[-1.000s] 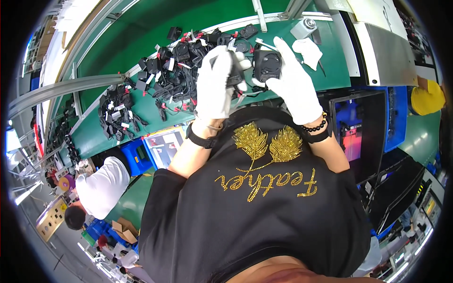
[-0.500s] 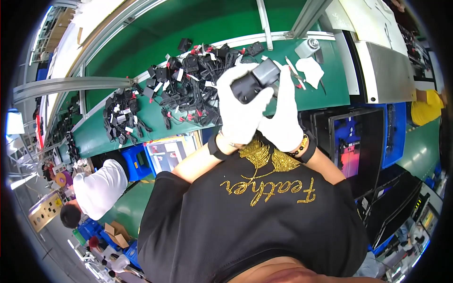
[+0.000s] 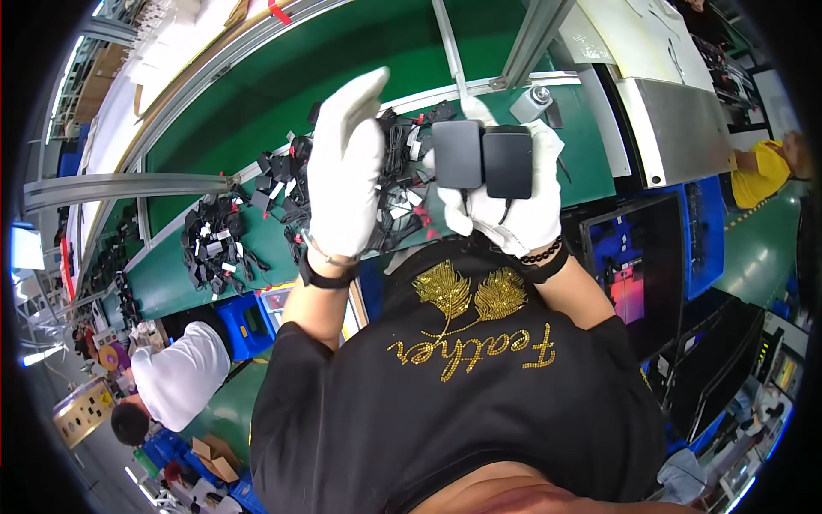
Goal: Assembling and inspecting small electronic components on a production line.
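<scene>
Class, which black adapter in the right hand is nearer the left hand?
The left adapter of the pair; the right adapter lies farther from the left hand.

Green floor [image 3: 749, 257], grey metal rail [image 3: 128, 186]; white strip light [image 3: 43, 355]

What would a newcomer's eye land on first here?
Likely the two black blocks side by side in the white-gloved right hand, at upper centre. Next, the gold motif on the black shirt, just below. Then the heap of black cables on the green bench, partly hidden behind the open left hand.
</scene>
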`<state>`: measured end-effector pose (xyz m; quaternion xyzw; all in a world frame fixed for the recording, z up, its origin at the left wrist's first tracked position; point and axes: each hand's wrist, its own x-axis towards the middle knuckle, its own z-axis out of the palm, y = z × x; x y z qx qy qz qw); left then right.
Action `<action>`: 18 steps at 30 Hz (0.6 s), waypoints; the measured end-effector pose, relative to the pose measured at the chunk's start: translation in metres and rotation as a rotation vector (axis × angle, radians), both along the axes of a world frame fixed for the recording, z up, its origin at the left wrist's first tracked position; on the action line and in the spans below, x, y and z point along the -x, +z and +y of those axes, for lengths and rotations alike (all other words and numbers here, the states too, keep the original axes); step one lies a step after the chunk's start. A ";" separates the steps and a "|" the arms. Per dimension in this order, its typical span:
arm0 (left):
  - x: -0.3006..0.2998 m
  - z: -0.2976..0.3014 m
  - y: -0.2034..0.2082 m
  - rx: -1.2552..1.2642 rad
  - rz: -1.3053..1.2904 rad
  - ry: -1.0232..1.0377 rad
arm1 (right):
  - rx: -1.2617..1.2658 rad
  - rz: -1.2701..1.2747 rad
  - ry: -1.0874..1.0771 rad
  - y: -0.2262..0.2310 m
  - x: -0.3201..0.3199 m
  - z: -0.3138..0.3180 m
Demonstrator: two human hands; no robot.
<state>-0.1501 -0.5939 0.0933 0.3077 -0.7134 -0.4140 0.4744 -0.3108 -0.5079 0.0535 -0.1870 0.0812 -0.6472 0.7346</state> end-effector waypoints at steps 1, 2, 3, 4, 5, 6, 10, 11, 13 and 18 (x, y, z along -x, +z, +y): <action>0.005 -0.002 0.013 0.016 -0.089 -0.054 | -0.079 -0.048 -0.055 0.004 -0.008 0.001; 0.010 -0.003 0.020 0.032 -0.179 -0.106 | -0.081 -0.050 -0.049 0.005 -0.009 0.003; 0.014 -0.008 0.020 0.120 -0.254 -0.221 | -0.052 0.177 -0.110 0.005 -0.011 0.003; 0.026 -0.005 0.023 0.234 -0.350 -0.316 | -0.022 0.404 -0.169 0.004 -0.012 0.004; 0.041 0.000 0.024 0.332 -0.504 -0.312 | -0.031 0.402 -0.172 0.001 -0.014 0.004; 0.051 0.004 0.024 0.430 -0.659 -0.302 | -0.018 0.386 -0.235 -0.005 -0.019 0.006; 0.057 -0.014 -0.009 0.476 -0.672 -0.377 | -0.192 -0.025 0.145 -0.033 -0.017 0.010; 0.060 -0.022 -0.021 0.424 -0.634 -0.402 | -0.324 -0.087 0.120 -0.029 -0.019 0.012; 0.060 -0.046 -0.049 0.599 -0.567 -0.356 | -0.337 0.660 -0.280 0.012 -0.031 0.015; 0.037 -0.061 -0.025 -0.026 -0.021 -0.072 | -0.287 -0.143 0.013 0.006 -0.003 0.004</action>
